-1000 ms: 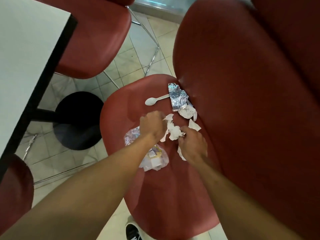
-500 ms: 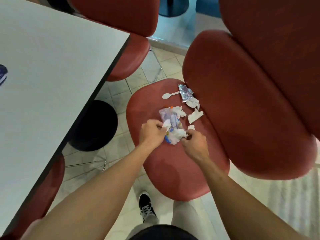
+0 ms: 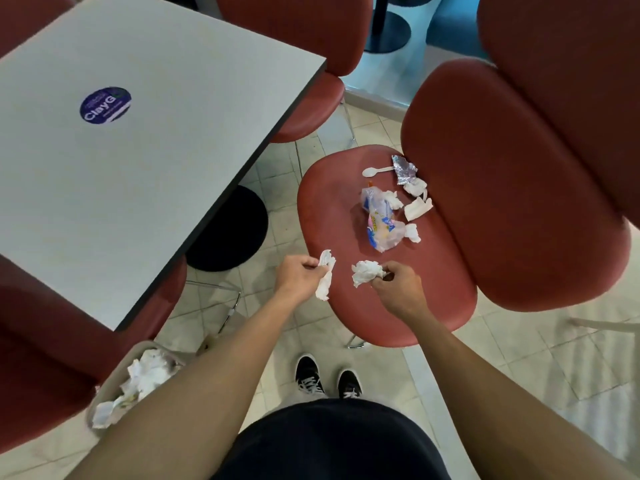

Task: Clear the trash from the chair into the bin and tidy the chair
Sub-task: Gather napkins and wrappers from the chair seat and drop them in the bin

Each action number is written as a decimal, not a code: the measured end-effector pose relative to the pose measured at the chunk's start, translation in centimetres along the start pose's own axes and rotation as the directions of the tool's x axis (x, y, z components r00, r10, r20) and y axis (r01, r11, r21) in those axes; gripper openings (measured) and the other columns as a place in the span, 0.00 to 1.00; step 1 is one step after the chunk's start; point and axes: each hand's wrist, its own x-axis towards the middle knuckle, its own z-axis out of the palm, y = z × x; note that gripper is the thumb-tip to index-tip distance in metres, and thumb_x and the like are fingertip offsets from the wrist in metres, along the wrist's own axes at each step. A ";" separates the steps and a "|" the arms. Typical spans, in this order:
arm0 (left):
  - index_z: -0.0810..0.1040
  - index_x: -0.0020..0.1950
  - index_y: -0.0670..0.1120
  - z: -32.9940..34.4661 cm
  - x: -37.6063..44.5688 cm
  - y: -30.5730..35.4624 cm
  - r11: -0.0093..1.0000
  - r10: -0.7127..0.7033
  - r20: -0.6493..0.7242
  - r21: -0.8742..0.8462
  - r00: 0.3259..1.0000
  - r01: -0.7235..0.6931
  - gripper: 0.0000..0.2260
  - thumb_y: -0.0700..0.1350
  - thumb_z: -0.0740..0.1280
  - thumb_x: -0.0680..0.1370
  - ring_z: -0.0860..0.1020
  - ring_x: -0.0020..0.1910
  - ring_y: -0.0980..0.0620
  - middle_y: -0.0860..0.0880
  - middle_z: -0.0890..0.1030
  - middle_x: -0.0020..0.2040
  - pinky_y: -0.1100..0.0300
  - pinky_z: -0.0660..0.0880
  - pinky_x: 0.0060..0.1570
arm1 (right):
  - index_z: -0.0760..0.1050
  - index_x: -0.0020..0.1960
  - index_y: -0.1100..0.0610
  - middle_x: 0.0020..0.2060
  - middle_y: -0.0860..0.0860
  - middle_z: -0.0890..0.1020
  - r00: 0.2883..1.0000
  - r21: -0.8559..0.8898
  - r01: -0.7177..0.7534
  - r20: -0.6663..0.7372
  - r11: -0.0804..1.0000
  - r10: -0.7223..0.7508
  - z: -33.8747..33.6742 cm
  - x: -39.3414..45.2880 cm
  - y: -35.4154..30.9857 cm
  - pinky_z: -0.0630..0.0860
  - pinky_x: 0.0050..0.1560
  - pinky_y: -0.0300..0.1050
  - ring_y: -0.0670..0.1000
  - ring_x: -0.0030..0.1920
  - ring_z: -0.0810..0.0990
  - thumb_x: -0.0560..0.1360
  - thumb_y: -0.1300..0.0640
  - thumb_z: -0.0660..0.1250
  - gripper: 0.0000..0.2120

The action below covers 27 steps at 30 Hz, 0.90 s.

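Observation:
On the red chair seat [image 3: 332, 216] lie a clear plastic wrapper [image 3: 381, 220], a white plastic spoon [image 3: 375, 171], a crumpled foil piece [image 3: 402, 169] and several white tissue scraps [image 3: 417, 207]. My left hand [image 3: 299, 273] pinches a crumpled white tissue [image 3: 325, 275] over the seat's near left edge. My right hand [image 3: 398, 284] grips another crumpled tissue [image 3: 367, 271] above the near part of the seat. The bin [image 3: 114, 368] stands on the floor at lower left, partly hidden by my left forearm, with white paper trash inside.
A grey table [image 3: 138, 133] with a round blue sticker [image 3: 105, 105] fills the left side, its black base [image 3: 230, 230] beside the chair. More red chairs [image 3: 304, 98] stand around it. The chair's backrest [image 3: 502, 188] rises at right. My shoes [image 3: 327, 377] are on the tiled floor.
Both hands have lifted away from the trash pile toward me, each holding a tissue. The view has pulled back, so the table, bin and my feet now show.

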 end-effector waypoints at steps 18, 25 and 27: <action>0.77 0.32 0.51 -5.2 -9.4 -13.6 0.966 -0.201 -0.201 -0.202 0.959 0.160 0.10 0.42 0.72 0.72 0.76 0.36 0.53 0.49 0.79 0.35 0.58 0.73 0.42 | 0.78 0.45 0.51 0.33 0.47 0.80 0.946 -0.163 0.199 0.290 0.966 -0.146 8.6 -8.2 -1.6 0.72 0.37 0.42 0.50 0.36 0.77 0.72 0.59 0.66 0.05; 0.84 0.45 0.46 -12.7 -11.3 -23.0 0.933 -0.309 -0.221 -0.261 0.925 0.249 0.05 0.46 0.73 0.71 0.82 0.42 0.48 0.50 0.83 0.40 0.54 0.79 0.47 | 0.80 0.47 0.56 0.34 0.50 0.80 0.908 -0.203 0.255 0.386 0.945 -0.162 18.5 -12.5 -4.2 0.67 0.29 0.32 0.48 0.32 0.75 0.72 0.61 0.67 0.05; 0.84 0.44 0.46 -15.2 -11.2 -25.5 0.929 -0.321 -0.250 -0.272 0.914 0.251 0.06 0.47 0.73 0.71 0.82 0.44 0.49 0.51 0.83 0.40 0.55 0.78 0.47 | 0.80 0.49 0.56 0.34 0.48 0.80 0.893 -0.221 0.265 0.424 0.939 -0.152 21.5 -13.7 -4.8 0.68 0.33 0.36 0.48 0.35 0.77 0.73 0.59 0.67 0.06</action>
